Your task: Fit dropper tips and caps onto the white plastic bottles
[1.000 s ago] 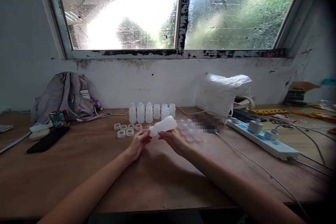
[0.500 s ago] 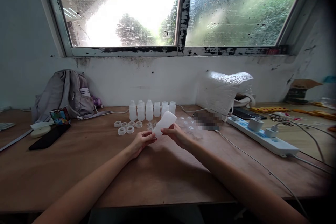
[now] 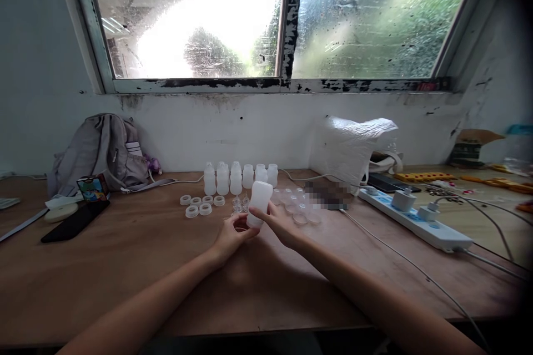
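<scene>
White bottle; table edge well apart

Window, two panes, fills the top of the frame; casing shows flaking paint, black patches; glass is streaked and spotted. Daylight glares white at upper left; blurred greenery, upper right. Wall, whitish, stained below the window. Table, brown, wooden, spans the lower half.

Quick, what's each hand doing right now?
Right hand: closed, holding a tilted, frosted baby bottle.
Left hand: curled at its lower end; can't tell if it's holding on.
</scene>
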The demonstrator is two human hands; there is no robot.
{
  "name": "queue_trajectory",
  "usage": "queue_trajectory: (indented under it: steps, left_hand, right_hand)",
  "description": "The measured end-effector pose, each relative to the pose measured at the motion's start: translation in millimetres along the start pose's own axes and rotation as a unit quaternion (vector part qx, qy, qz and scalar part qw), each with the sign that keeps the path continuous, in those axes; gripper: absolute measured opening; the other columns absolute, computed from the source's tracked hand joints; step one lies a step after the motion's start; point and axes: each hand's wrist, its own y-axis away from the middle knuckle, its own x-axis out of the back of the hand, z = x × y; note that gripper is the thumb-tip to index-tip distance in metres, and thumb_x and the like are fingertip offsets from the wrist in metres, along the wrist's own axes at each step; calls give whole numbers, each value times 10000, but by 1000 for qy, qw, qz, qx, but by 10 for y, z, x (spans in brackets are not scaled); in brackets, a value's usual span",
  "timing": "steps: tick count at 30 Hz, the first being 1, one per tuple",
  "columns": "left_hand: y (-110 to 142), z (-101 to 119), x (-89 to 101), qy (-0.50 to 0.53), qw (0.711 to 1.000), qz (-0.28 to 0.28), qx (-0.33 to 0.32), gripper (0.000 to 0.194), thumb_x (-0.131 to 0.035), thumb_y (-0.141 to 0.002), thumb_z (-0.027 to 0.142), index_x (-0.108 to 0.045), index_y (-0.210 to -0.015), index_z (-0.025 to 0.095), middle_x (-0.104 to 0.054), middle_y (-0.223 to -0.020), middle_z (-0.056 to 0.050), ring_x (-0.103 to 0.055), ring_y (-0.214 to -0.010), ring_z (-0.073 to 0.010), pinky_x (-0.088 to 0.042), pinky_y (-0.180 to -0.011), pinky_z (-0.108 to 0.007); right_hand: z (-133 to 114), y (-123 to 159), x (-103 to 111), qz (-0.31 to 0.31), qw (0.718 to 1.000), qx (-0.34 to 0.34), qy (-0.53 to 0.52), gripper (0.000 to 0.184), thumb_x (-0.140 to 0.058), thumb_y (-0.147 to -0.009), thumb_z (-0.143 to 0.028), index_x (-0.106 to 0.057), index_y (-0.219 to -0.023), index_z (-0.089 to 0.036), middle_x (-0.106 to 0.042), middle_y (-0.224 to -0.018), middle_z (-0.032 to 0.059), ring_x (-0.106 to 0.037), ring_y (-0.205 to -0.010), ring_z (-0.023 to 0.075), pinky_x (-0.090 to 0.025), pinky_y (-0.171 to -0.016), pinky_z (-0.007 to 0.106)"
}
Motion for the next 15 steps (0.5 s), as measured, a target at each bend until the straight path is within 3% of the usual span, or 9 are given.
queue_trajectory:
  steps: [4,10,15]
  left_hand:
    - [22,41,-27,43,999,-18,3,347,-652,-620,296,-594,-929,147,-629,-867,-67,-569,-815,-194,-432,-749,-308]
    - [-5,-9,-3,-6,1000,-2,-29,356,-680,-585,284,-590,-902,149,-621,-825,-58,-565,-756,-176,-439,-709,-289]
    - [4,37,-12,62,998,2,-17,335,-664,-608,304,-564,-880,138,-609,-838,-53,-560,-786,-171,-425,-733,-287]
  right_hand:
    - [-6,-22,24,-50,996,17,-67,266,-535,-682,-340,-518,-902,-191,-547,-858,32,-497,-818,184,-381,-721,304]
    - [2,-30,74,18,999,32,14,325,-623,-622,-280,-495,-910,-202,-526,-796,10,-483,-773,168,-379,-675,281]
    - [-109,-30,100,-58,996,38,-52,360,-582,-659,-268,-472,-996,-208,-543,-866,29,-498,-811,175,-389,-724,303]
